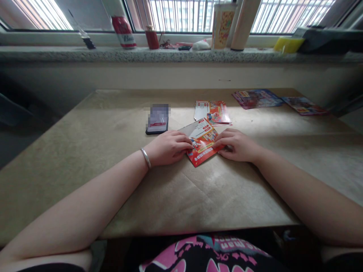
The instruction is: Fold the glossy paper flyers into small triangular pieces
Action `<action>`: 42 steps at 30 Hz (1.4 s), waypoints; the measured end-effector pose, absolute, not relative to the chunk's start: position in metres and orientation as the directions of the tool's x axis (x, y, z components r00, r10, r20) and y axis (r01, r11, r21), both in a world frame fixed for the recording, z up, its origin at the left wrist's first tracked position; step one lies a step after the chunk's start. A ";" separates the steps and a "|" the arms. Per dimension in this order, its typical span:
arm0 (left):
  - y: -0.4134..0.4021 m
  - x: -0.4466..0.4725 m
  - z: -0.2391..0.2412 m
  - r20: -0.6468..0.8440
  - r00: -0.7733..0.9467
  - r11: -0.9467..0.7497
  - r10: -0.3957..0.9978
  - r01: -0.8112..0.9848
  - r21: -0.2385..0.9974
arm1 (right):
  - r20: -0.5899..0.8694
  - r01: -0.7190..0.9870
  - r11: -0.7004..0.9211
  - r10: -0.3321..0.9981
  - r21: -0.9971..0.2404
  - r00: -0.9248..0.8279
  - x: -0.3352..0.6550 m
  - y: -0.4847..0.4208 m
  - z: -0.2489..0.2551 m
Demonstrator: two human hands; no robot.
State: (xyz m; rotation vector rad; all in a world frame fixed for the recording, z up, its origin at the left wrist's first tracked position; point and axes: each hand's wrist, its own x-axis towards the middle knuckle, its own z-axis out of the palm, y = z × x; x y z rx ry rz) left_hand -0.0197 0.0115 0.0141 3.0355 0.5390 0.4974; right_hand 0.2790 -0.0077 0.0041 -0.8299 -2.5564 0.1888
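Black shirt (pixel 210 258) w/ pink print; creased tan tabletop (pixel 159 200); glossy red-&-white rect. leaflet (pixel 204 149), edges pinched by my L hand (pixel 171 147) & R hand (pixel 238 145), fingers curled, forearms angled in.

One phone (pixel 158 119), one bracelet (pixel 145 158), one drink can (pixel 124 32), one cup (pixel 224 26) — overlapping leaflets (pixel 203 142), count unclear

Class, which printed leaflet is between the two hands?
The frontmost red-white leaflet, touched by the left hand and right hand; no hand touches the similar stack behind or bluish leaflets farther right.
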 end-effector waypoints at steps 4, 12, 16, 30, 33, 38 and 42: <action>0.011 -0.019 0.012 0.294 0.892 -0.939 0.344 0.328 0.104 | 0.381 0.516 0.819 0.573 -0.250 -0.726 0.278 -0.008 0.004; 0.007 -0.016 0.011 0.176 0.899 -0.916 0.400 0.396 0.061 | 0.374 0.502 0.836 0.549 -0.222 -0.748 0.276 -0.008 0.006; 0.009 -0.016 0.010 0.213 0.903 -0.925 0.374 0.378 0.020 | 0.365 0.493 0.849 0.528 -0.193 -0.767 0.273 -0.012 0.007; 0.004 -0.011 0.012 0.325 0.881 -0.924 0.344 0.379 -0.051 | 0.286 0.600 0.790 0.607 -0.124 -0.741 0.270 -0.015 0.006; 0.001 -0.006 0.012 0.321 0.869 -0.902 0.376 0.423 -0.088 | 0.279 0.612 0.780 0.622 -0.134 -0.731 0.267 -0.015 0.007; -0.004 0.000 0.012 0.322 0.881 -0.906 0.345 0.403 -0.131 | 0.263 0.637 0.765 0.637 -0.099 -0.724 0.265 -0.018 0.009; -0.004 0.001 0.008 0.363 0.842 -0.892 0.399 0.448 -0.058 | 0.287 0.626 0.777 0.616 -0.067 -0.734 0.266 -0.018 0.009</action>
